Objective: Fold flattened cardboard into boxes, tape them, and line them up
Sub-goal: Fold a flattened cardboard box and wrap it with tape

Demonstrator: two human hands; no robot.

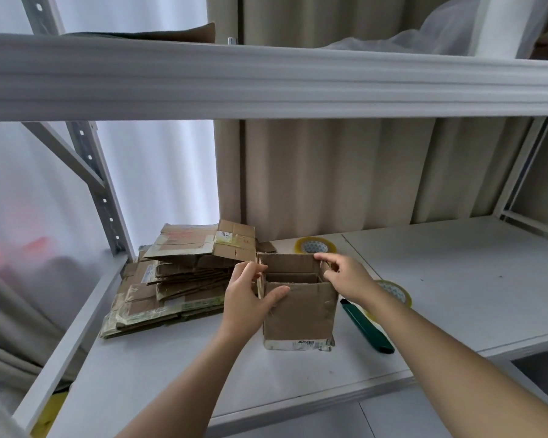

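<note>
An opened brown cardboard box (pixel 301 314) stands upright on the white shelf (pixel 456 279), its top flaps raised. My left hand (pixel 250 298) grips the box's left flap, thumb across the front panel. My right hand (pixel 345 276) pinches the right flap at the top edge, index finger stretched over the back flap. A pile of flattened cardboard (pixel 178 279) lies left of the box. One roll of clear tape (pixel 315 246) sits behind the box; a second roll (pixel 393 294) lies to its right, partly hidden by my right wrist.
A dark green cutter (pixel 367 327) lies on the shelf right of the box, under my right forearm. A thick upper shelf beam (pixel 266 80) runs across overhead. Curtains hang behind. The shelf's front edge (pixel 298 403) is close below the box.
</note>
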